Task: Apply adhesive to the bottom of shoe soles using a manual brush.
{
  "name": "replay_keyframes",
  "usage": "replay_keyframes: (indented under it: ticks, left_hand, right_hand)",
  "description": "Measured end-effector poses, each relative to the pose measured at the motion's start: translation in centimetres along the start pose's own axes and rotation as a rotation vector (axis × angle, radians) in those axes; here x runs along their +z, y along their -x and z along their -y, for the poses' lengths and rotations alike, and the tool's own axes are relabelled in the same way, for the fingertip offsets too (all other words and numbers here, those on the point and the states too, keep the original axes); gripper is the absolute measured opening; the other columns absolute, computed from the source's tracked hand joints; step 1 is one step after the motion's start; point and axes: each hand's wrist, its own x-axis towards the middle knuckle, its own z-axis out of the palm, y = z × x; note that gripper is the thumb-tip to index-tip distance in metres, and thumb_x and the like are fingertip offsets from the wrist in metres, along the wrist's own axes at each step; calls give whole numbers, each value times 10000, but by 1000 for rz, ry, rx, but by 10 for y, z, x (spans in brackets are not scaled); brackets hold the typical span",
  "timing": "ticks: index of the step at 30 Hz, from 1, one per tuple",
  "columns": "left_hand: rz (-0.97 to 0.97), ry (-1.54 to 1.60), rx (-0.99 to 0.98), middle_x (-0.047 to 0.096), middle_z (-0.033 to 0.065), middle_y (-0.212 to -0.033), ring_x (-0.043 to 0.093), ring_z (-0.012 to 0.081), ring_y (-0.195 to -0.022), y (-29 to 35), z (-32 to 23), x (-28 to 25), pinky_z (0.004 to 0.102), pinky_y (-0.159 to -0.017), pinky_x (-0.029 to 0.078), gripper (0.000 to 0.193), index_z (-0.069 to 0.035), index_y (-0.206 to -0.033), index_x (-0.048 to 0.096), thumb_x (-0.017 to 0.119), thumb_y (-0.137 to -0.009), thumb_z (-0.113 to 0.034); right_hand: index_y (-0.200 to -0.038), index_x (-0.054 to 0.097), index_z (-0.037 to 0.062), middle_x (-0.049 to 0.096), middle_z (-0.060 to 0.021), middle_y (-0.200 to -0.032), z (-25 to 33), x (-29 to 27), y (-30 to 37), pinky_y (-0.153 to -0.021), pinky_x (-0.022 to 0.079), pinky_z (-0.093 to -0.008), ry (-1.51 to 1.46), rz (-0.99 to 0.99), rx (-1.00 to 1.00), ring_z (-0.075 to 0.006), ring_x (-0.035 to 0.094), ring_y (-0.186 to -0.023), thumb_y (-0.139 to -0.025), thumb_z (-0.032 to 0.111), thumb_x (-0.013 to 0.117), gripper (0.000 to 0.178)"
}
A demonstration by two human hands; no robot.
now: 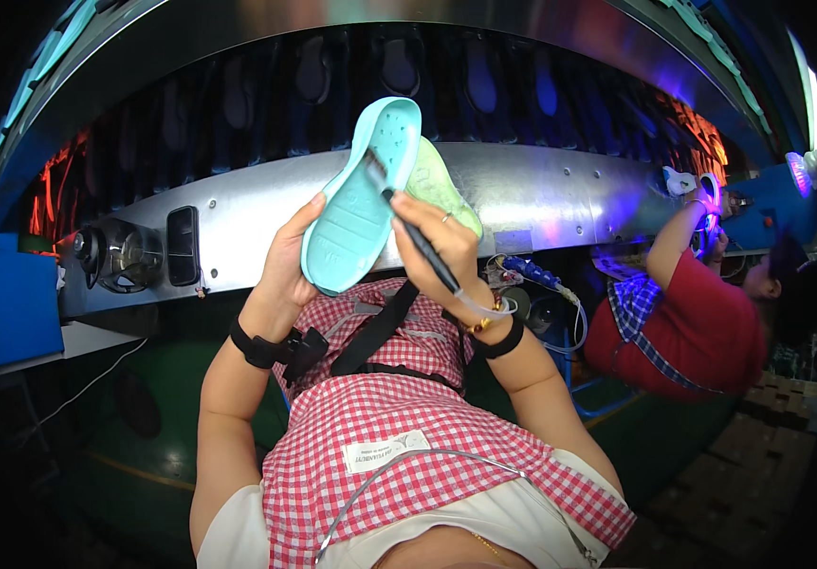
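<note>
A turquoise shoe sole (347,232) with a raised rim is held tilted in front of me, its hollow inner face toward me. My left hand (287,251) grips its heel end from the left side. In my right hand (441,237) is a black-handled brush (430,254), with its bristles against the inside of the sole near the middle. A clear thin tube (489,309) runs from the handle's end past my wrist. Partly hidden behind the turquoise sole, a pale green sole (439,185) is on the metal ledge.
The shiny metal ledge (238,223) runs across in front of a dark rack holding several soles. On its left stand a glass jar (131,258) and a black tray (183,247). A blue fitting (532,272) with tubing is right of my hand. Another person (688,327) works further right.
</note>
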Motion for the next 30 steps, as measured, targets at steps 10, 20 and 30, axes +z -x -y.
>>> replay_keyframes:
  ticks: [10, 20, 30]
  left_hand:
    - [158, -239, 361, 551, 174, -1100, 584, 258, -953, 29, -77, 64, 377, -824, 481, 429, 37, -1194, 432, 354, -919, -284]
    - [259, -266, 585, 157, 258, -1388, 182, 310, -1305, -81, -123, 160, 417, -1077, 177, 534, 70, -1333, 136, 293, -923, -233]
    - [755, -2047, 666, 610, 139, -858, 572, 312, -810, -37, 19, 125, 383, -773, 436, 186, -4, -873, 609, 585, -755, -146]
  right_hand:
    - [-871, 647, 52, 643, -104, -952, 25, -102, -13, -743, 461, -301, 87, 133, -137, -239, 595, -851, -602, 8, 710, 279]
    - [-794, 633, 147, 642, 46, -902, -4, -83, -4, -1023, 171, -497, 813, 202, -362, -111, 482, -1113, -739, 125, 586, 76]
    - [-923, 614, 128, 609, -3, -925, -16, -67, 7, -1036, 95, -565, 606, 370, -271, -144, 556, -962, -773, 159, 504, 188]
